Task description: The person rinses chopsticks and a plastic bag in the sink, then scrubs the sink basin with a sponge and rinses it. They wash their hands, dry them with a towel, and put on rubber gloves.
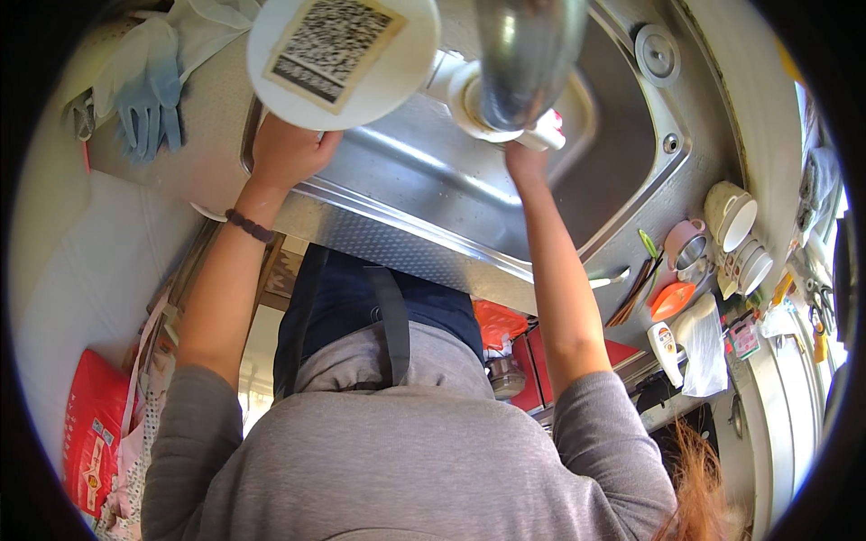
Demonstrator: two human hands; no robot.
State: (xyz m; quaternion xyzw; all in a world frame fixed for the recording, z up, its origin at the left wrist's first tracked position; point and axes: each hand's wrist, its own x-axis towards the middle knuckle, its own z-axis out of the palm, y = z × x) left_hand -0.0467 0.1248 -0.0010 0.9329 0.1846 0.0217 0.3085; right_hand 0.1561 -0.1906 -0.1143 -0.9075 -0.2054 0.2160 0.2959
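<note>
Over a stainless steel sink hangs a metal faucet spout, blurred and close to the camera. A white collar surrounds its end. To the left is a white round housing bearing a printed code, which looks like part of a faucet water filter. My left hand is just below this housing, fingers partly hidden behind it and thumb tip showing. My right hand reaches behind a small white part with a red mark, beside the collar. Its fingers are hidden, so its grip cannot be told.
Blue and white rubber gloves lie left of the sink. A round metal drain cover rests at the far right. Along the right counter stand a pink mug, white cups, chopsticks, an orange dish and a white bottle.
</note>
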